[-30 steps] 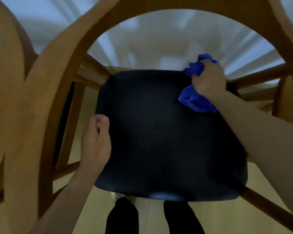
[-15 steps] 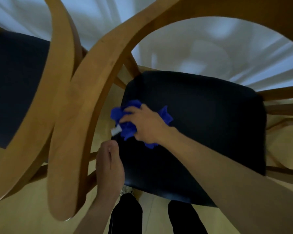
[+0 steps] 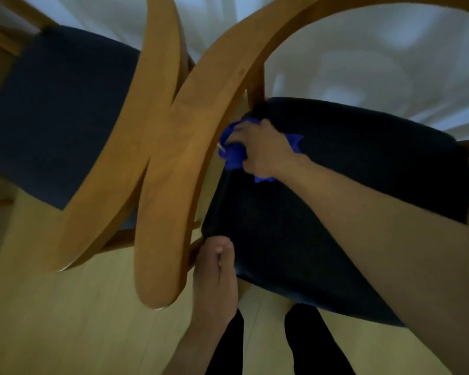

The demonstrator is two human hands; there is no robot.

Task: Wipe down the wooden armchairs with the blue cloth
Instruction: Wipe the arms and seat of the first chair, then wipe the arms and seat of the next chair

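While the right hand grips the bunched blue cloth against the dark seat's back-left corner beside the wooden armrest, the left hand curls around the seat's front-left edge.

Floor: pale yellowish wood-look boards, seams running away from the viewer, dimly lit. White cloth: hangs in soft folds across the upper background, catching cool bluish light. Room overall: low, even lighting, no lamp visible.
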